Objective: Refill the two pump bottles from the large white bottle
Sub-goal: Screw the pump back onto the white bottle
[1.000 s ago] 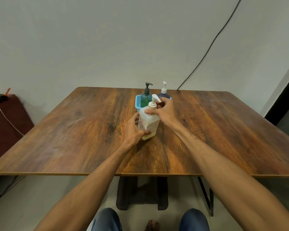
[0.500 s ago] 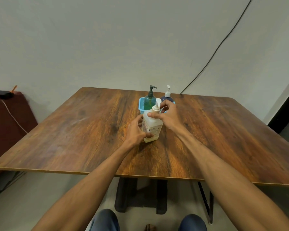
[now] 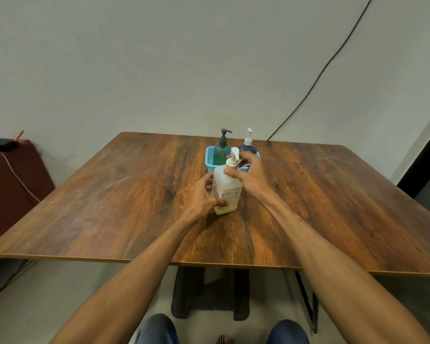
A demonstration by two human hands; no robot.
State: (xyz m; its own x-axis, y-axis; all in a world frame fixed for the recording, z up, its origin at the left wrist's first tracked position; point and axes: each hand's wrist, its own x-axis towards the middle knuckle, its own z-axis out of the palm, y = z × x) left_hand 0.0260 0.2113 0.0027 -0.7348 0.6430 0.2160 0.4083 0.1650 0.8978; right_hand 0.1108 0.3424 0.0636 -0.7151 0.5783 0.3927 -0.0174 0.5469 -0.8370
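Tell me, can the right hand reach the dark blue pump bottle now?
Probably yes: the right hand grips the large white bottle at its neck, and the dark blue pump bottle stands in the basket right behind its fingers, nothing between. It must let go first.

Wooden table (image 3: 109, 207) on a black base (image 3: 209, 294); black cable (image 3: 304, 95) down the wall; maroon furniture (image 3: 10, 184) at left

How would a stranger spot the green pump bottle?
On the wooden table, find the small blue basket near the far edge. The green bottle is the left of two standing in it, with a dark pump; its dark blue neighbour has a white one.
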